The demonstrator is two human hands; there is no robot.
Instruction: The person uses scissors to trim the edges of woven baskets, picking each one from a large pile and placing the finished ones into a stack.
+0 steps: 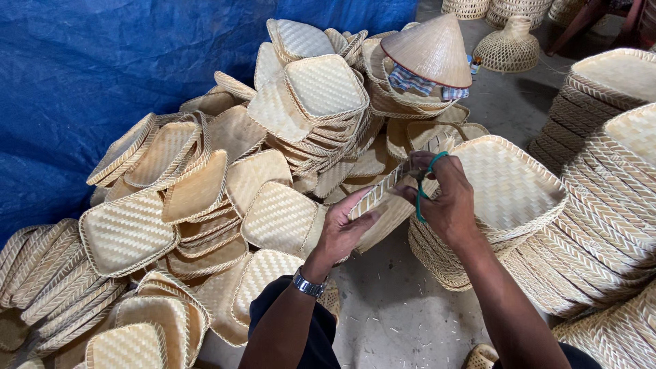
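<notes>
Holding a square woven bamboo tray by its near rim, both hands meet around the middle of the frame. The left hand, with a silver wristwatch on the wrist, cups the tray's underside at the left edge, fingers curled up around the rim, so it's closed on the tray. The right hand is pinched on the rim just at 1 o'clock from the left one, and a loop of teal plastic strap runs around its fingers.

The tray sits tilted on top of a stack of similar pale woven trays, right of centre. A big loose heap of woven trays sprawls from 9 to 12 o'clock against a blue tarp. A conical straw hat rests on the heap at 12 o'clock. Taller neat stacks of trays stand at 3 o'clock.
</notes>
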